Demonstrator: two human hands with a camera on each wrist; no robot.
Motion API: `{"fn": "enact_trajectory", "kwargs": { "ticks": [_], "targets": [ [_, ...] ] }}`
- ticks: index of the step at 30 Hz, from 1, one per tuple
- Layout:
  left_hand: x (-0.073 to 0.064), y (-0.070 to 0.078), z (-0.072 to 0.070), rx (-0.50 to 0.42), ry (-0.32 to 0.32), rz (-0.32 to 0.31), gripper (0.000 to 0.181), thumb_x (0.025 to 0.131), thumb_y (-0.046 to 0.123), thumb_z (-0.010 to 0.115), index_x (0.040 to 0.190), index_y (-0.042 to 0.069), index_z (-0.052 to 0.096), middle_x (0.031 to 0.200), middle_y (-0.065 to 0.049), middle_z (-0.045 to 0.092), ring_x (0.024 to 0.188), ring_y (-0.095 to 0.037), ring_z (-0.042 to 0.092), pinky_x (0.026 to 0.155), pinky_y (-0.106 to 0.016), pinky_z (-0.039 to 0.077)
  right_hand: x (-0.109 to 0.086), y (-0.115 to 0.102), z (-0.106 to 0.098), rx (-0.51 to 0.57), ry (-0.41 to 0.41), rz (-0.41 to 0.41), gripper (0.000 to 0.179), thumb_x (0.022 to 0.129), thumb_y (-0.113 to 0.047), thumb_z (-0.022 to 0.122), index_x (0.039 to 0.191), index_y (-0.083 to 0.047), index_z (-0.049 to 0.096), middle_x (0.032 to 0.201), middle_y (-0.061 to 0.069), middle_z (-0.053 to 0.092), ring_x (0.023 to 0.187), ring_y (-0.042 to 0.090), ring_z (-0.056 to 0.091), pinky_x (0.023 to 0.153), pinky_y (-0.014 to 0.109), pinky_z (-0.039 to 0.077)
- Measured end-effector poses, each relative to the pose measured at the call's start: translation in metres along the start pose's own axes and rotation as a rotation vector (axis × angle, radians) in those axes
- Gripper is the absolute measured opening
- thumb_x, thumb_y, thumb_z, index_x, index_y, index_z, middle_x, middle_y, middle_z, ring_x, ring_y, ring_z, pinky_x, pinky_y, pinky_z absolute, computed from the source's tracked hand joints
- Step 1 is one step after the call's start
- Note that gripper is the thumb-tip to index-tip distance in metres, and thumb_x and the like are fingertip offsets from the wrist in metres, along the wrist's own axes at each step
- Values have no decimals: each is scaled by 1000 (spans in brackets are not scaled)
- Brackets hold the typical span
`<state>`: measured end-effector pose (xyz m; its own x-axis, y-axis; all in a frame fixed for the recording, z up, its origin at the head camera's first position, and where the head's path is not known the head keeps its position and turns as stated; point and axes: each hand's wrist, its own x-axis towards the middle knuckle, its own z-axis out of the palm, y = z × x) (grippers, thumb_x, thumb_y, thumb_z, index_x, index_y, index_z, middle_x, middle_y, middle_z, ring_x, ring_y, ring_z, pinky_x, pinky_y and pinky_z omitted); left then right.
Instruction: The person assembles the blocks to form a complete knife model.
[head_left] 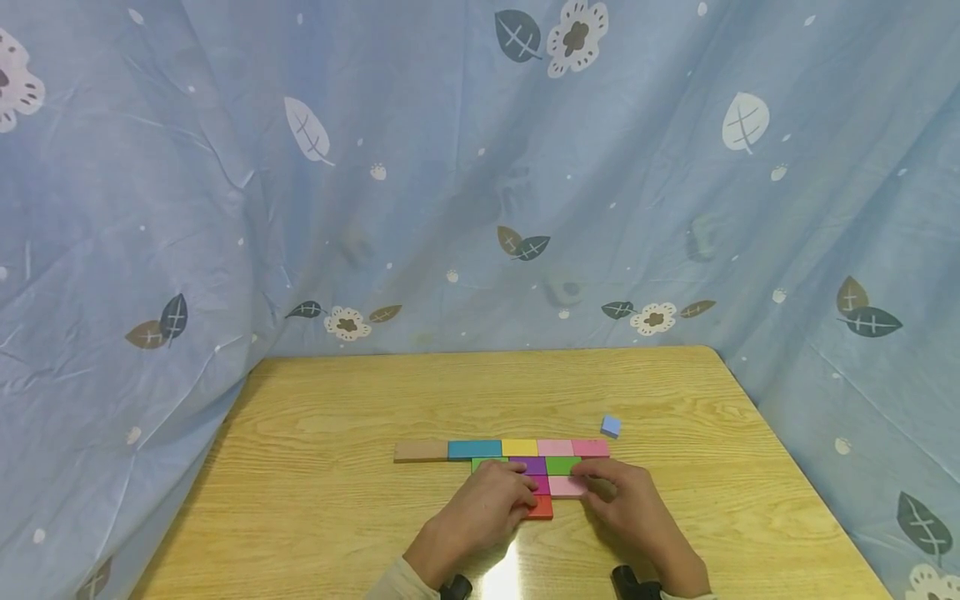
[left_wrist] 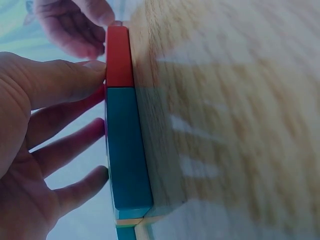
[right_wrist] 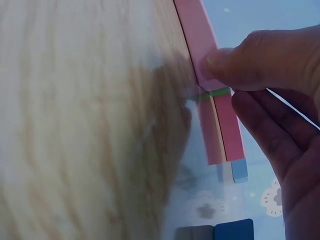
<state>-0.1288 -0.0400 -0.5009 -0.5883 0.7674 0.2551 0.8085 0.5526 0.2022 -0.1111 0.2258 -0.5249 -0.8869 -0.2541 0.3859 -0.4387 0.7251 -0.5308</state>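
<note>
Flat coloured blocks lie edge to edge in stepped rows on a wooden table. My left hand (head_left: pixel 491 500) rests over the left part of the lower rows, covering some blocks. Its thumb touches the red block (left_wrist: pixel 119 55), beside a teal block (left_wrist: pixel 127 150); the other fingers extend over the blocks behind. My right hand (head_left: pixel 626 500) is at the right end, thumb against the pale pink block (head_left: pixel 566 487). Its index finger reaches the green block (head_left: pixel 562 466). Purple (head_left: pixel 532 466) and magenta (head_left: pixel 542 485) blocks show between the hands.
The farthest row runs from a tan block (head_left: pixel 422 452) through blue (head_left: pixel 474 449), yellow (head_left: pixel 519 447) and pale pink to a deeper pink block (head_left: pixel 591 448). A small light-blue block (head_left: pixel 611 427) lies apart behind its right end. A patterned blue curtain (head_left: pixel 450 167) surrounds the table (head_left: pixel 315 500).
</note>
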Motion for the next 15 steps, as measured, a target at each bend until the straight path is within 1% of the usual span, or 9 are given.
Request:
{"fn": "enact_trajectory", "kwargs": {
  "ticks": [4,6,8,10,12,15],
  "targets": [
    [1,0,-1,-3,-25,-19,12,99,17,82,104,25,89,120,10,83,129,-16,74,114,-33,58,0,-1,0,3,1,-14,42,73,8,96,105,-16,84,108,-9,83,105,16,80,93,40,69],
    [1,1,-1,-4,-34,-29,13,98,16,82,105,25,89,121,10,82,129,-15,73,114,-32,57,1,-1,-3,25,-7,-6,39,77,4,96,106,-19,85,107,-10,83,104,14,79,92,39,69],
    [1,1,-1,-5,-39,-35,14,98,15,82,105,25,89,121,10,82,130,-15,73,115,-32,57,2,2,-9,76,-8,13,35,82,-1,95,109,-19,85,110,-9,83,104,13,79,91,37,69],
    [1,1,-1,-9,-40,-41,14,98,15,81,105,25,89,122,10,82,130,-16,73,114,-32,57,5,8,-17,145,3,40,31,87,-5,93,114,-18,85,113,-5,84,105,14,79,92,32,68],
    [1,1,-1,-4,-39,-39,14,98,16,82,105,26,89,121,11,82,131,-17,72,114,-33,58,9,17,-26,214,28,65,29,91,-7,89,119,-13,84,116,2,84,107,13,79,94,25,66],
    [1,1,-1,-2,-36,-36,14,99,17,81,105,26,90,121,11,82,132,-17,72,113,-34,58,15,37,-39,314,72,102,29,95,-4,85,124,-4,81,122,14,82,111,7,77,97,16,62]
  ]
}}
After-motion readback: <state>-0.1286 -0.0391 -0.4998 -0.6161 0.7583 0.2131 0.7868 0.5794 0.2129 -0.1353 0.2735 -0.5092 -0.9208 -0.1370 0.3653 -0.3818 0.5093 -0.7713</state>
